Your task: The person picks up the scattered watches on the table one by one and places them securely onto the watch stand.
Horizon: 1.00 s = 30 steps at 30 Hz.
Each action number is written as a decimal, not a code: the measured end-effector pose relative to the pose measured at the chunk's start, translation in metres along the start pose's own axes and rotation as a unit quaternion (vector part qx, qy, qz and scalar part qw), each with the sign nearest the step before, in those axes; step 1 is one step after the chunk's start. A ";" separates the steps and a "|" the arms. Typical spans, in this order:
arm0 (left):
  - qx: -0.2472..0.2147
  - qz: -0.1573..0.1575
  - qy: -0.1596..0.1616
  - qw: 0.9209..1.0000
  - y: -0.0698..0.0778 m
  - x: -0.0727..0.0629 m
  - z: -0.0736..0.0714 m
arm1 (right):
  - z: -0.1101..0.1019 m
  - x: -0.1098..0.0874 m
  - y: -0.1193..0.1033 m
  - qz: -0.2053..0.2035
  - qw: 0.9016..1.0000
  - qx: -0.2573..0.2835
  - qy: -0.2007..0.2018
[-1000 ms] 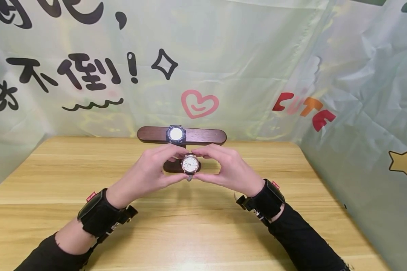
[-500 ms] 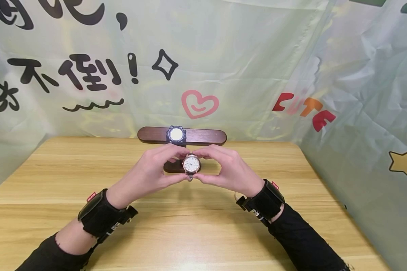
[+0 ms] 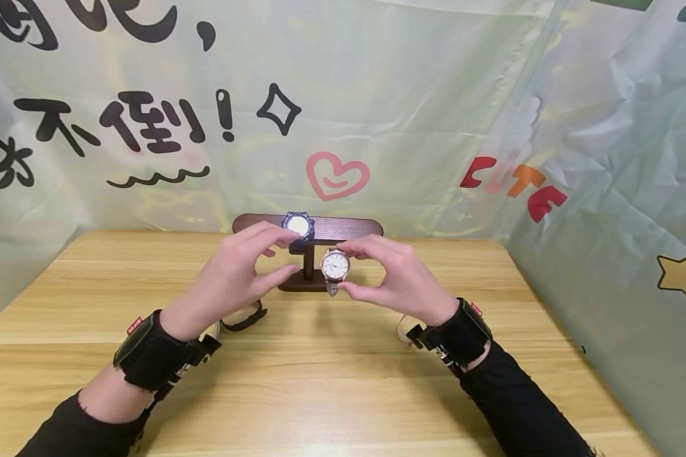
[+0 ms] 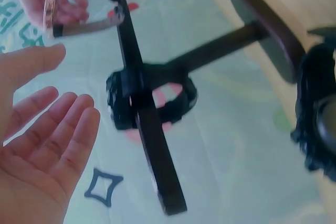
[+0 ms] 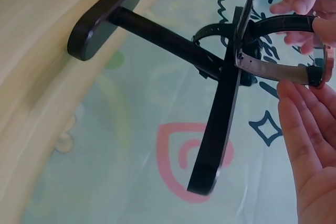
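My right hand (image 3: pixel 397 276) pinches a white-faced wristwatch (image 3: pixel 335 265) between thumb and fingers, in front of a dark wooden T-shaped watch stand (image 3: pixel 345 228). Its strap forms a loop in the right wrist view, where that wristwatch (image 5: pixel 278 71) is beside the stand's bar (image 5: pixel 210 156). A dark chunky watch (image 3: pixel 298 225) is strapped around the bar, left of the post. Near it is my left hand (image 3: pixel 237 266), thumb and fingers spread apart and holding nothing. In the left wrist view, my left hand (image 4: pixel 47 156) is apart from the bar.
A black-strapped watch (image 3: pixel 246 320) lies on the wooden table (image 3: pixel 320 381) by my left wrist. Light curved rims of other items show beside both wrist cameras, mostly hidden. Printed cloth (image 3: pixel 423 114) hangs behind the table and along its right side.
My left hand has let go of the white-faced wristwatch and moved left. My right hand has shifted it slightly right and up. The stand's post and the black-strapped watch now show.
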<state>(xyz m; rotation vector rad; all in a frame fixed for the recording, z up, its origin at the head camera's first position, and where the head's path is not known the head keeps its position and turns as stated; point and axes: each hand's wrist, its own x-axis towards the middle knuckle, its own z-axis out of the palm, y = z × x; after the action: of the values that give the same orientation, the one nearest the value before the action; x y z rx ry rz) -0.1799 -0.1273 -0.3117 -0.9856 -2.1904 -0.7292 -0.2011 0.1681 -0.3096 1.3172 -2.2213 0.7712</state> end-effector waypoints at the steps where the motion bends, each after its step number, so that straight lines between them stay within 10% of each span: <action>1: 0.007 0.000 0.007 1.000 -0.002 0.000 -0.002 | -0.002 0.000 0.000 0.005 1.000 0.001 -0.001; 12: 0.059 -0.058 0.035 0.996 -0.027 -0.002 -0.026 | -0.025 0.000 0.006 0.008 1.000 -0.009 0.022; 30: 0.109 -0.130 -0.006 0.985 -0.048 -0.010 -0.027 | -0.064 -0.008 0.021 0.075 0.995 -0.036 0.050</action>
<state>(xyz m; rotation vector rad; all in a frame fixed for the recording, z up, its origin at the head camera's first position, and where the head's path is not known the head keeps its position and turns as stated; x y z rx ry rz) -0.2042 -0.1780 -0.3119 -0.6019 -2.3766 -0.5832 -0.2108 0.2237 -0.2719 1.0637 -2.2642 0.7850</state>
